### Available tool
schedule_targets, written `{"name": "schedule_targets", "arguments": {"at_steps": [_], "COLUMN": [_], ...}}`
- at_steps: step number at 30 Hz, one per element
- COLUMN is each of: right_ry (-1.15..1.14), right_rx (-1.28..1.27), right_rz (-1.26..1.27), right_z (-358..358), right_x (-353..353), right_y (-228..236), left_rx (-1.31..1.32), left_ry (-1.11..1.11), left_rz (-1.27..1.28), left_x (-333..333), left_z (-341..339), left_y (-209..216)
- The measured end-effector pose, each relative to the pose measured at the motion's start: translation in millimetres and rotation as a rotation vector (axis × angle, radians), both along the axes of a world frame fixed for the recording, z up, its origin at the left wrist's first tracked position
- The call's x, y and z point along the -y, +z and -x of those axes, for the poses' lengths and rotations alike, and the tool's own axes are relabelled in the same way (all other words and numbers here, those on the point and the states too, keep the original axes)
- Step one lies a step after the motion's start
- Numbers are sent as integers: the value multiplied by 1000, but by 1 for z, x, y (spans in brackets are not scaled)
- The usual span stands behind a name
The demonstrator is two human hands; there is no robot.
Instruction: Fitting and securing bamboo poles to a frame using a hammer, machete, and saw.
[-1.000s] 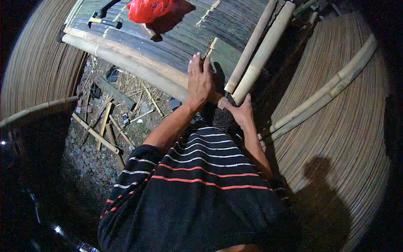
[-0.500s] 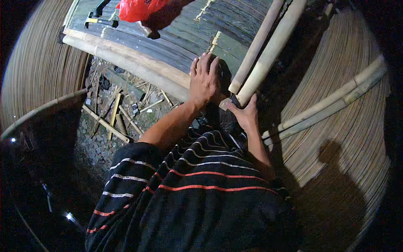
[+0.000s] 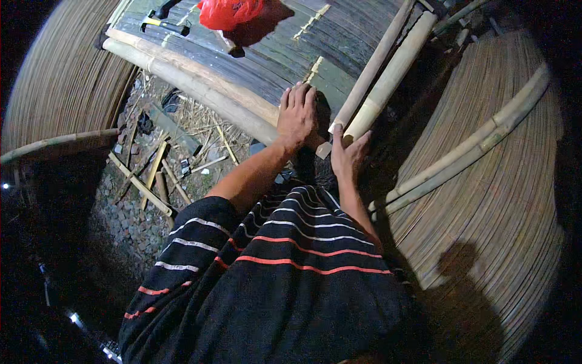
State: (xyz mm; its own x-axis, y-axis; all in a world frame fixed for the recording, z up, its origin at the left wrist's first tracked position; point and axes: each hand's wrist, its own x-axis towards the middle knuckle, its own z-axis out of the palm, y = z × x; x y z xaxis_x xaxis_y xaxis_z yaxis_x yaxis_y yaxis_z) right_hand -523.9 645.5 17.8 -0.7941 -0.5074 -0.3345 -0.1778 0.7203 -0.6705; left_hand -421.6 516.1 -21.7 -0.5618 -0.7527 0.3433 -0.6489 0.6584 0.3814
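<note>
My left hand (image 3: 296, 118) lies over the near corner of a slatted platform (image 3: 267, 54), fingers stretched forward and holding nothing. Under and beside its wrist runs a long bamboo pole (image 3: 200, 94) along the platform's front edge. At the cut end of a thick bamboo pole (image 3: 385, 88) on the right side, my right hand (image 3: 348, 156) rests with thumb and fingers apart. Its thumb reaches the end of a thinner pole (image 3: 371, 73) alongside. Between both hands a squared, pale wood end (image 3: 324, 150) sticks out. The right hand's underside is hidden.
A hammer (image 3: 165, 25) and a red plastic bag (image 3: 230, 13) lie on the platform. Bamboo offcuts (image 3: 140, 184) and rubble cover the ground at left. Curved slatted panels stand left (image 3: 66, 79) and right (image 3: 467, 164), the right one crossed by bamboo poles (image 3: 467, 159).
My right thumb has moved from the squared wood end up to the thinner pole's end. The left hand stays on the corner. The whole view has shifted slightly.
</note>
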Motion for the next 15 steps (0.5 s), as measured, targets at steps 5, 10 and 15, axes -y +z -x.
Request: {"name": "schedule_targets", "arguments": {"at_steps": [5,10,15], "right_ry": [34,74,124], "right_rx": [-469,-779,-742], "right_rz": [206,-22,-129], "right_z": [-11,-11,-19], "right_x": [16,23,28], "right_y": [-9,-21,-14], "left_rx": [-12,-84,-425], "left_ry": [20,5,79], "left_rz": [-5,-22,-215], "left_x": [-2,-1,20], "left_z": [-2,0,-8], "left_y": [-3,-3,5]}}
